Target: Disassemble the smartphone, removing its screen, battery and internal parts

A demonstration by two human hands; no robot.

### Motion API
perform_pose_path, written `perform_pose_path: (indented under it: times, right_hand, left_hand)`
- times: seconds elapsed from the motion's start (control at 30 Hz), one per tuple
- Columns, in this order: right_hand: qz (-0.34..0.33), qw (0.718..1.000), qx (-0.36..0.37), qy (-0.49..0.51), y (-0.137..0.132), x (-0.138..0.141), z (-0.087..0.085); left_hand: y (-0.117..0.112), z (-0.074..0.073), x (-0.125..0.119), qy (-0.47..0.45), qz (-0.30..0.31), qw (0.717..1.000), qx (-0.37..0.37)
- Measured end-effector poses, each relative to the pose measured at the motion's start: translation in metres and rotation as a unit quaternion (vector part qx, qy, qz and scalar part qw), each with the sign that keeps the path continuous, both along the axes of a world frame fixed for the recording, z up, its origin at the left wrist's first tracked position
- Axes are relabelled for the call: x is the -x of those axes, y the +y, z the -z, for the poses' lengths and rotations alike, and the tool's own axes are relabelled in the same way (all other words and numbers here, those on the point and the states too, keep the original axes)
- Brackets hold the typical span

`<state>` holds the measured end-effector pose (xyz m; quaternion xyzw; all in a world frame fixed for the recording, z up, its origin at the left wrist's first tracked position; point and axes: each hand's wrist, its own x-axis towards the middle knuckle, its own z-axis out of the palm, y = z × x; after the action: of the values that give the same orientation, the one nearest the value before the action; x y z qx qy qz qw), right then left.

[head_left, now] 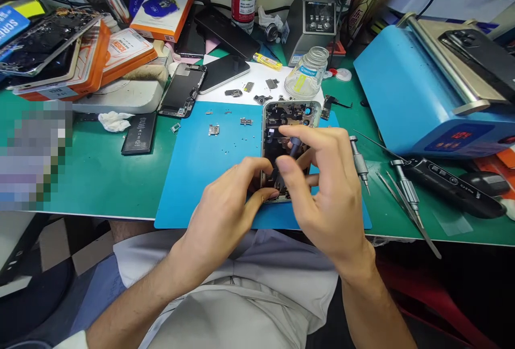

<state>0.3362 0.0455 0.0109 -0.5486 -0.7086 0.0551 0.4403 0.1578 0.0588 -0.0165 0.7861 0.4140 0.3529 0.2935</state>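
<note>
An opened phone housing [273, 148] with a light metal rim lies on the blue mat [193, 177], its dark inside facing up. My left hand [229, 209] is closed on the housing's lower left corner, thumb at the bottom edge. Over the housing's right side, my right hand [330, 183] holds a slim dark tool [295, 148], which slants down toward the bottom end inside. The tool's tip is hard to make out, and my fingers hide part of the housing. Small metal parts, including a bracket [213, 130] and a connector piece [246, 121], lie left of it.
Right of the mat are a precision screwdriver [359, 161], tweezers [406, 204], a black pen-like device [454, 185] and a blue heating machine [402, 91]. A glass jar [308, 73] stands behind the housing. To the left lie a battery [139, 133], a phone screen [183, 89] and stacked boxes [96, 65].
</note>
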Motion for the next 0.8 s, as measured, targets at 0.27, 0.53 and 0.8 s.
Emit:
perform_pose_path:
  times: [0.27, 0.53, 0.8]
  right_hand:
    - [0.016, 0.999, -0.033, -0.026, 0.0004, 0.0008, 0.0035]
    - [0.005, 1.000, -0.004, -0.017, 0.0010, -0.0003, 0.0000]
    - [0.015, 1.000, -0.005, 0.007, 0.0009, -0.0012, 0.0037]
  left_hand:
    - [0.0003, 0.0007, 0.0009, 0.009, 0.002, 1.000, -0.005]
    - [-0.0030, 0.0052, 0.0007, -0.023, 0.004, 1.000, 0.002]
    - [-0.0019, 0.0054, 0.0012, -0.005, 0.012, 1.000, -0.022]
